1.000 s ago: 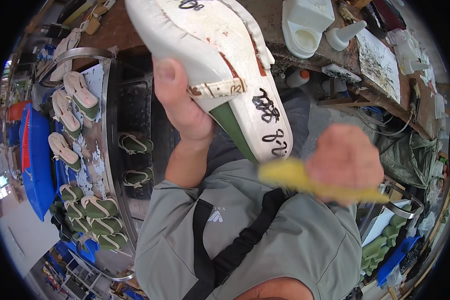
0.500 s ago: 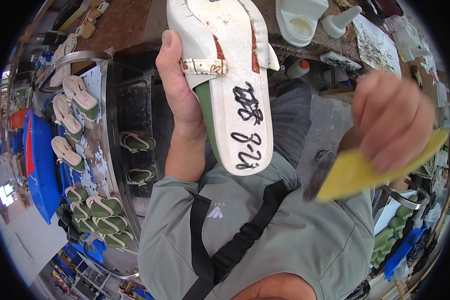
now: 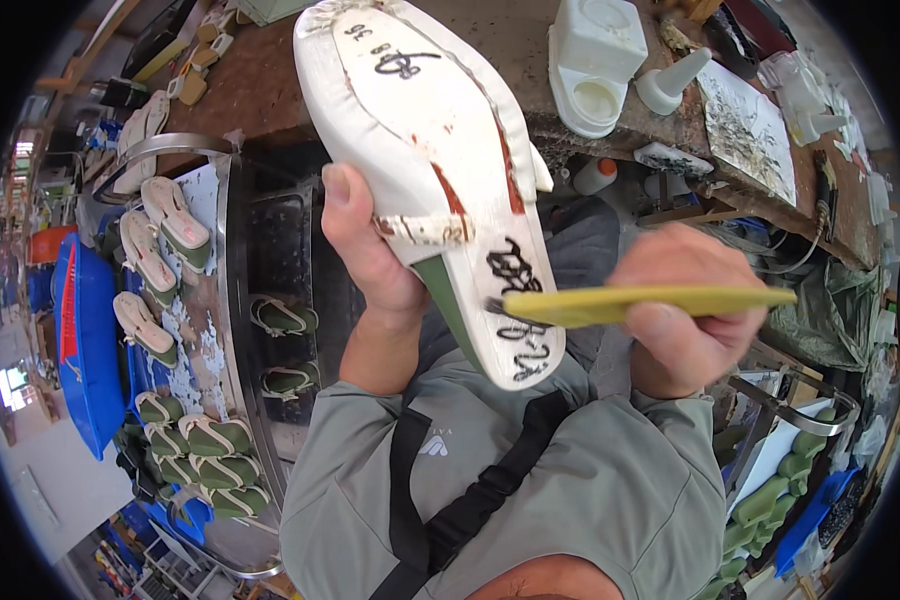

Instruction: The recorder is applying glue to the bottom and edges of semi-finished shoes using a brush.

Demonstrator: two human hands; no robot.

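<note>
A white lasted shoe (image 3: 435,150), underside up, is gripped by the left hand (image 3: 378,255) before the grey shirt (image 3: 600,460); the right hand (image 3: 688,262) clasps a yellow-handled brush (image 3: 570,306) over the shoe's heel end. A slack left grip could let the shoe twist, sending the brush astray.

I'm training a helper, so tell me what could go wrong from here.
The bristles of the brush are at the pale sole, near the green heel side, so they might stray onto it. The left hand grips the shoe by one side, so it could tilt if the right hand presses hard.
</note>
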